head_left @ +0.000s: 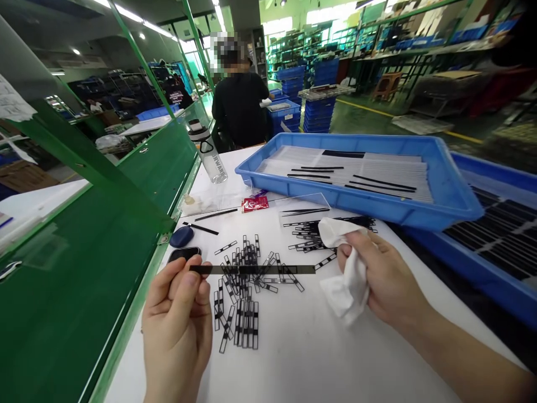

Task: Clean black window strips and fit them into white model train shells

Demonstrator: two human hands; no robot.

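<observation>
Factory workshop, green workbench (157, 159), stacked blue trays (319, 115)

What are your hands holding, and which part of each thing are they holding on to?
The left hand pinches a long thin black strip by its end. The right hand grips a crumpled white cloth around its middle.

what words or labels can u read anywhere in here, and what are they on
"RWAR", the clearest part of a longer vertical word, on the clear water bottle
Red packet: its print is too small to read
Paper sheet on the green frame at left: its print is too blurred to read
</observation>
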